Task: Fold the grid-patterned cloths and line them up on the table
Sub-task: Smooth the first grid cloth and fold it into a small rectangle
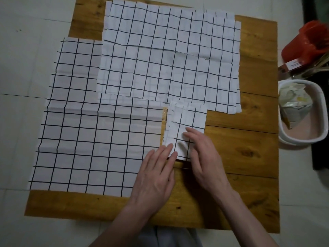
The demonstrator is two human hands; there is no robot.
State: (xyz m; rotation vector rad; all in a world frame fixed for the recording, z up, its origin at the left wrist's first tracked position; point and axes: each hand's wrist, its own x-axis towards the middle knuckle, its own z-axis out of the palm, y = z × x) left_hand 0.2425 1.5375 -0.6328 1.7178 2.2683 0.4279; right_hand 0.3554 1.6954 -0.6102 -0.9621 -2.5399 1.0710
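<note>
A small folded cloth (185, 129) lies near the middle of the wooden worktop (249, 157). The left hand (156, 173) and right hand (204, 154) rest flat on its near end with fingers straight, seemingly pressing the creases. Two unfolded cloths, one at the left (89, 136) and one at the far side (169, 56), lie spread out, apparently awaiting folding.

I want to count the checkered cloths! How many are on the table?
3 clearly show: a folded cloth under both hands, a big flat cloth on the left, and a flat cloth at the back. Extra edges peek from beneath that one, so more may be hidden.
</note>
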